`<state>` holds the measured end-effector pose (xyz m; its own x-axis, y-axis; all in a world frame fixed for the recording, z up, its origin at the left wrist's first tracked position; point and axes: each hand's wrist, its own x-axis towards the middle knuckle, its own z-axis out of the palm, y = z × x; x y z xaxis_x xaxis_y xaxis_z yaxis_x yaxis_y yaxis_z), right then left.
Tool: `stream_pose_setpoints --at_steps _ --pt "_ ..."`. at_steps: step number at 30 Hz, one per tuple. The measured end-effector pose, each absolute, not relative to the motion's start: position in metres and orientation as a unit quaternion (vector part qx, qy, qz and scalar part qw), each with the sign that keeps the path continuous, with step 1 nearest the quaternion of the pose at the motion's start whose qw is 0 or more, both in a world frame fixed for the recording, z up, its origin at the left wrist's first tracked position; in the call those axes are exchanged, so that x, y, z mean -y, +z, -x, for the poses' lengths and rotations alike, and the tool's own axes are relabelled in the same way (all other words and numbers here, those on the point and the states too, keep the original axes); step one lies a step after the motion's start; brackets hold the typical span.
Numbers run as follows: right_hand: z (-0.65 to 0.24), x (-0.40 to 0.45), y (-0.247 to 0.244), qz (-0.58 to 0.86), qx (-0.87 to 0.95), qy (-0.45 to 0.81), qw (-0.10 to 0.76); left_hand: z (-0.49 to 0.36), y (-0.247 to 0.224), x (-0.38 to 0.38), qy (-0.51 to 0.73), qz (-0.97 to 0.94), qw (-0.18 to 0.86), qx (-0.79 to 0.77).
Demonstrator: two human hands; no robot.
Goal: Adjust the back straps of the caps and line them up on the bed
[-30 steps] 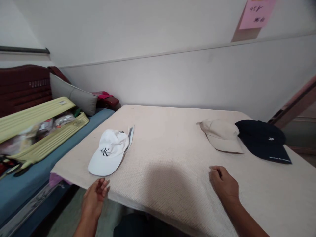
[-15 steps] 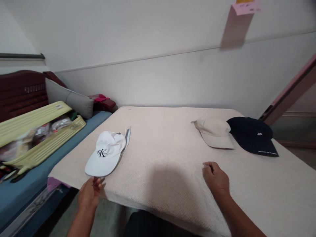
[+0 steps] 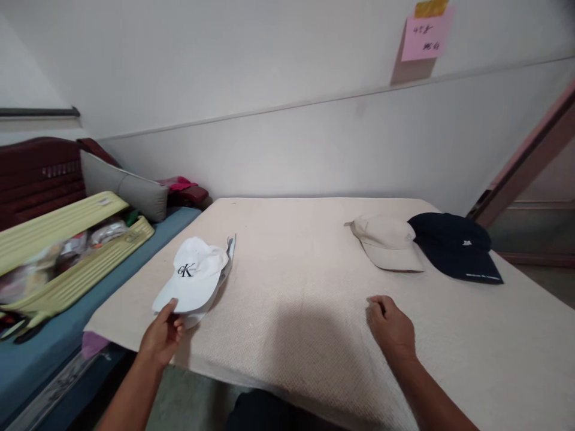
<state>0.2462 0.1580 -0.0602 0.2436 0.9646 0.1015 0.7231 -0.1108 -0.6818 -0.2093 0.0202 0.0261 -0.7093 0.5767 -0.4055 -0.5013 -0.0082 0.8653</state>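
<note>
My left hand pinches the brim of a white cap with black CK letters, at the left of the cloth-covered table. The brim is lifted a little, and a second pale brim shows beneath it. My right hand rests on the cloth at the right, fingers curled, with nothing visible in them. Beyond it lie a beige cap and a dark navy cap, side by side and touching.
On the left, a blue bed holds a grey pillow, a yellow slatted board and plastic bags. A white wall stands behind the table, with a pink note taped on it.
My left hand has moved up onto the white cap's brim, taken hold of it and raised it slightly. My right hand is nearly unmoved. The view has tilted up slightly.
</note>
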Motion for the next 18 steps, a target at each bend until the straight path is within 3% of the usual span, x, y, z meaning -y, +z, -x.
stream_pose_setpoints --at_steps 3,10,18 --pt "-0.247 -0.16 -0.063 0.718 0.588 0.187 0.322 0.203 0.029 -0.037 0.711 -0.053 0.396 -0.579" --pt "-0.249 -0.161 -0.064 0.712 0.591 0.192 0.328 0.18 0.008 -0.075 0.77 -0.035 0.315 -0.554" --pt "-0.249 -0.161 -0.061 0.711 0.594 0.193 0.323 0.207 0.004 -0.023 0.746 -0.006 0.246 -0.619"
